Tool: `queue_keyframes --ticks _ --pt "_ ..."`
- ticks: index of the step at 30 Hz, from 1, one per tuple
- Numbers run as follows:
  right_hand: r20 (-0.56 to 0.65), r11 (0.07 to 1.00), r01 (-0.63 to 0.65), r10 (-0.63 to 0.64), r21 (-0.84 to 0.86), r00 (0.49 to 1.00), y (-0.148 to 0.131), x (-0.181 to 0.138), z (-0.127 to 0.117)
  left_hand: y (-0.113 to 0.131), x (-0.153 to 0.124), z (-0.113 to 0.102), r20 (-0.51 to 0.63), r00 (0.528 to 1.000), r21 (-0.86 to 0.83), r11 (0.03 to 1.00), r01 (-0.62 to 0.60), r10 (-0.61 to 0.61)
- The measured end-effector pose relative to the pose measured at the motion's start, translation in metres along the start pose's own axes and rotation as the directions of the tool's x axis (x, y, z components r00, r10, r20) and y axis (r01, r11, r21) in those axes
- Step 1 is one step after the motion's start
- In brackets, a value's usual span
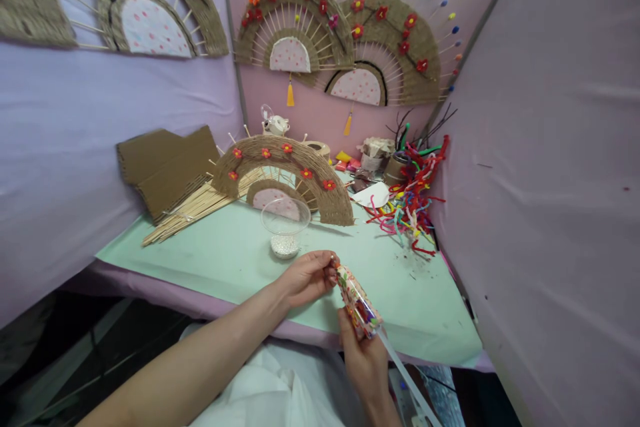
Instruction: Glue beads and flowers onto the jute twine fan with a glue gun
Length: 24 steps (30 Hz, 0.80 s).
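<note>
My right hand [367, 360] is wrapped round a flower-patterned hot glue gun [359, 301], its tip pointing up and left. A long white glue stick or cord [407, 380] trails from its back end. At the tip, my left hand [310, 277] is closed in a pinch. A tiny pale spot shows at those fingertips, too small to name. Just beyond the left hand stands a clear plastic cup [285, 217] with small white beads [285, 245] in its bottom. Behind the cup, a twine-wrapped fan [305, 173] with red flowers leans upright.
Bamboo sticks [195, 210] and cardboard [170, 163] lie at the left. Colourful pipe cleaners [413, 207], a white half-round piece [373, 195] and a brown twine roll [397, 168] are at the back right. Finished fans [295, 20] hang on the pink back wall; cloth walls flank the table [200, 260].
</note>
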State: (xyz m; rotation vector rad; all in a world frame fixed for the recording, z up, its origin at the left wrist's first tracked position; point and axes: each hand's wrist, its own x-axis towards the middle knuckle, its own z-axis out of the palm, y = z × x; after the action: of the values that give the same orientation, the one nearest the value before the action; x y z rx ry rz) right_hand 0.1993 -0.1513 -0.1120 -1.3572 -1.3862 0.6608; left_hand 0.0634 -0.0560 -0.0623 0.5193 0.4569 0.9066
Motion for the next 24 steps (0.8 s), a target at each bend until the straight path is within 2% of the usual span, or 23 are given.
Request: queue_keyframes --ticks 10,16,24 --pt "-0.031 0.999 0.006 -0.005 0.034 0.999 0.006 0.0 0.002 0.0 0.0 0.001 -0.008 1.0 -0.021 1.0 0.0 -0.001" --pt "-0.032 0.997 -0.031 0.034 0.077 0.999 -0.003 0.0 0.002 0.001 -0.001 0.004 -0.005 1.0 -0.056 0.998 -0.016 0.016" --pt "-0.07 0.995 -0.062 0.068 0.081 0.995 -0.007 0.001 0.0 0.001 -0.002 0.003 -0.056 0.998 -0.062 0.998 -0.015 0.011"
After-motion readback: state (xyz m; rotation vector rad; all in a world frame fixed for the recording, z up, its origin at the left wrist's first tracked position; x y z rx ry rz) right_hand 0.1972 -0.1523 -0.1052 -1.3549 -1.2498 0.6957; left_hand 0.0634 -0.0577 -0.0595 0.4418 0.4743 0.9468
